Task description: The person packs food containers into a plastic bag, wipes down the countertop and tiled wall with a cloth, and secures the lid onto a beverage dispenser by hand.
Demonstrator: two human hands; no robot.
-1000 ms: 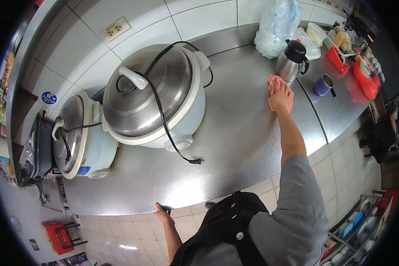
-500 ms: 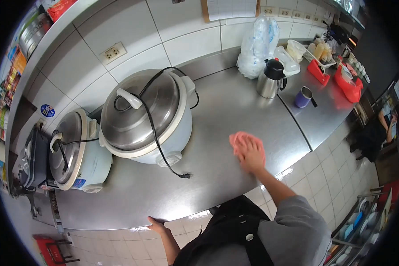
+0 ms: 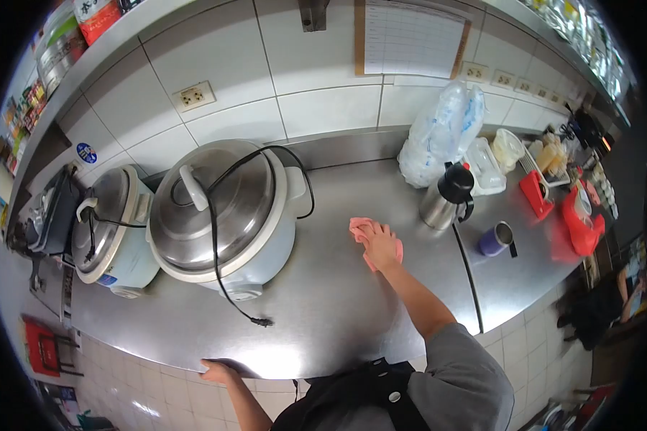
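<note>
A pink cloth [image 3: 360, 228] lies bunched on the steel counter [image 3: 331, 316]. Pressed down over it is my right hand [image 3: 383, 249], fingers bent on the fabric. My left hand [image 3: 220, 373] grips the counter's front edge, with some of its fingers hidden. Left of the cloth stands a large rice cooker [image 3: 266, 248], its lid on and its black power cord [image 3: 214, 237] draped over the lid, the plug resting on the steel. A steel thermos jug [image 3: 438, 205] and a purple cup [image 3: 492, 241] stand right of the cloth.
A smaller rice cooker [image 3: 133, 262] is at the left. Plastic bags [image 3: 435, 144], a white tray [image 3: 487, 169], red baskets [image 3: 533, 192] and a red bag [image 3: 582, 233] line the back right. A shelf [image 3: 115, 54] overhangs the counter. Another person [image 3: 597, 309] is at far right.
My right hand and the cloth have moved a little left and away from me over the steel. The camera view has shifted, and my left hand remains at the front edge.
</note>
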